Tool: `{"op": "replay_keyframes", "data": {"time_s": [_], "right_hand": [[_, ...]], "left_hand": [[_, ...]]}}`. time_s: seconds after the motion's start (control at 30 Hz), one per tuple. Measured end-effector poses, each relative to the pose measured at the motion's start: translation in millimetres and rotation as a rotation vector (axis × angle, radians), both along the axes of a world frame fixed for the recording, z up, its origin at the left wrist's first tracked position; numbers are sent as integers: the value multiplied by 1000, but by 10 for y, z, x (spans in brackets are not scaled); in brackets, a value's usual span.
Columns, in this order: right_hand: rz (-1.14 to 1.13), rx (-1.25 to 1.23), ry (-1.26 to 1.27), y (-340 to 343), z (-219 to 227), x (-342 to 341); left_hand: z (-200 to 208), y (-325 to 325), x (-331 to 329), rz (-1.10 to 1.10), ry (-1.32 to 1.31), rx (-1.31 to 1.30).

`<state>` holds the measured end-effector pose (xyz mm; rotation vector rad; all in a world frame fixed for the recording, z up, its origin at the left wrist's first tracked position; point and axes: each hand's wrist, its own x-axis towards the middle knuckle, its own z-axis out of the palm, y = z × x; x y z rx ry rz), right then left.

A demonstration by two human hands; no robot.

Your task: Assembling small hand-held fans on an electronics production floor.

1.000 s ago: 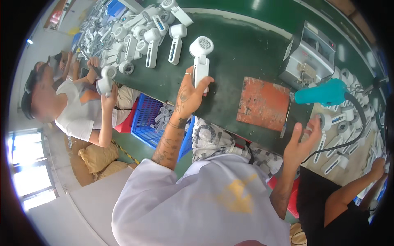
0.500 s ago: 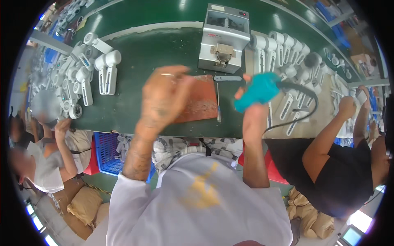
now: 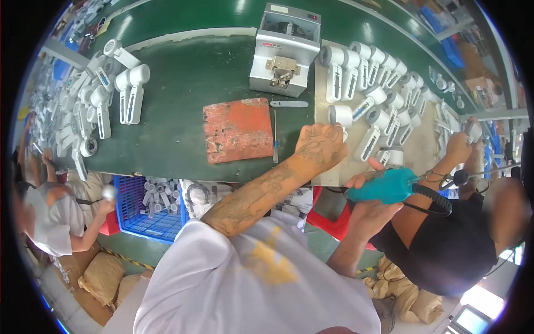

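My left hand (image 3: 321, 146) reaches across to the right part of the bench. Its fingers are curled at a white handheld fan (image 3: 340, 114) with a round grey-white head, whose handle is mostly hidden behind the hand. In my right hand (image 3: 371, 214), beyond the bench's front edge, lies a teal electric screwdriver (image 3: 381, 186) with a coiled black cord. A worn orange-red pad (image 3: 239, 131) rests on the green bench (image 3: 183, 78). Beside the pad lie a slim hand screwdriver (image 3: 275, 142) and a flat grey strip (image 3: 289, 103).
A silver screw feeder (image 3: 283, 53) stands behind the pad. White fans stand in rows on the right (image 3: 372, 64), and more are heaped on the left (image 3: 100, 106). Below the bench sits a blue crate (image 3: 147, 222) of white parts. Co-workers sit on both sides, one close at right (image 3: 439, 239).
My left hand has moved from over the pad rightward to a fan. My right hand has drawn the electric screwdriver right and toward me, off the bench.
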<state>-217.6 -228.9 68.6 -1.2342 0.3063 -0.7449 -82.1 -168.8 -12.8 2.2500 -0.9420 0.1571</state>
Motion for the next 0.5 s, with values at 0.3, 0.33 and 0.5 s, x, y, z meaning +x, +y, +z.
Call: {"op": "replay_keyframes", "data": {"time_s": [0.3, 0.33, 0.5], "right_hand": [[26, -274, 110, 133, -136, 364], [44, -269, 108, 154, -134, 432], [180, -134, -6, 361, 73, 856]], "left_hand": [[527, 1372, 406, -152, -68, -65], [495, 1469, 452, -134, -68, -59], [383, 1708, 592, -144, -109, -15]]}}
